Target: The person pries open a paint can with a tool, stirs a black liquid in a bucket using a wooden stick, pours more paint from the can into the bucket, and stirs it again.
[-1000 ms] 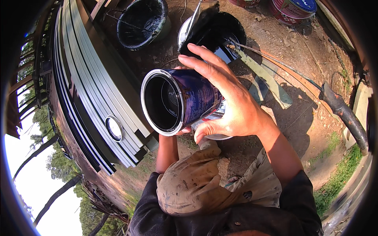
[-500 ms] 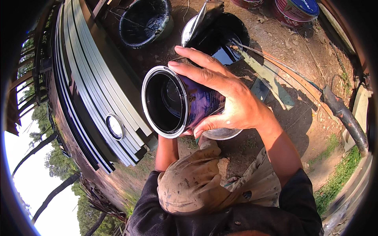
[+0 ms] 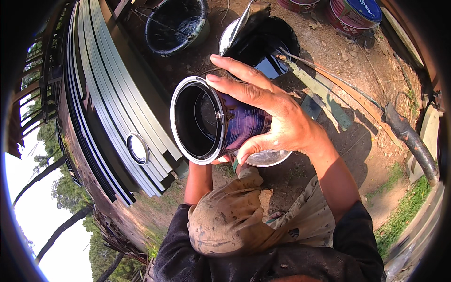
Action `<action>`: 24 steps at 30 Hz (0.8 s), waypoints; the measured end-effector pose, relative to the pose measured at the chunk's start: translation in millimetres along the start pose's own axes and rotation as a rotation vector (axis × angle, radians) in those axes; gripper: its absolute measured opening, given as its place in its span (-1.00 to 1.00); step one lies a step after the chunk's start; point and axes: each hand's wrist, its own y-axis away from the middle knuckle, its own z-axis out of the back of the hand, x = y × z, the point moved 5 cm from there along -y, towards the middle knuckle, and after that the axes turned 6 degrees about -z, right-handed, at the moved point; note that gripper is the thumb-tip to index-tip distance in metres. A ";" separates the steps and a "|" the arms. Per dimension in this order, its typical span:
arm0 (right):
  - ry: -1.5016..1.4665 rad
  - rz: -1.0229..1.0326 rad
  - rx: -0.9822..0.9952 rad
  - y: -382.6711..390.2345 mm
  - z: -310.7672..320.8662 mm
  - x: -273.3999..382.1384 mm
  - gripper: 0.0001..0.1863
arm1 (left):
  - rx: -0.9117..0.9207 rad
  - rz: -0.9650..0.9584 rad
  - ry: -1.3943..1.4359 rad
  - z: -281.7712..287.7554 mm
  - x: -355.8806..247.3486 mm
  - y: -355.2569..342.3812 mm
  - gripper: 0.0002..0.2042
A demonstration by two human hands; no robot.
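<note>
A purple-labelled paint can [image 3: 244,122] is tilted on its side, its open mouth toward the left. Dark residue coats the inside. My right hand [image 3: 279,110] is wrapped round the can, thumb below and fingers stretched over the upper side near the rim. My left hand [image 3: 222,160] is under the can, touching it; most of its fingers are hidden. Behind the can, below my right hand, a round clear or silvery rim [image 3: 268,159] shows; I cannot tell its kind. A round silver lid [image 3: 138,149] lies on the metal strips to the left.
Long grey metal strips [image 3: 115,101] run along the left. Ahead stand a black basin [image 3: 199,33] and a large bucket [image 3: 289,35] of dark liquid with a stick in it. Paint buckets [image 3: 352,21] are at the far right. A dark pipe [image 3: 413,141] lies right.
The can stays tilted in my hands and has hardly moved. My right fingertips have shifted slightly rightward, along with a small shift of the whole view.
</note>
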 end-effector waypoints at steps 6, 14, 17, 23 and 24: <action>0.039 0.058 -0.035 0.2 0.7 -0.9 0.28 | 0.007 0.050 0.041 -0.9 -2.2 2.8 0.27; 0.142 0.081 -0.077 3.8 -2.8 -4.1 0.17 | 0.005 0.098 0.085 -1.7 2.7 13.1 0.24; 0.144 0.075 -0.091 4.6 -2.8 -3.4 0.12 | -0.017 0.111 0.085 -4.3 3.8 13.8 0.23; 0.084 0.053 -0.167 7.2 -10.0 -1.7 -0.01 | -0.140 0.140 0.026 -22.6 -17.6 11.8 0.11; 0.045 0.045 -0.187 7.4 -11.9 -0.6 -0.03 | -0.151 0.134 -0.005 -22.4 -18.3 12.4 0.09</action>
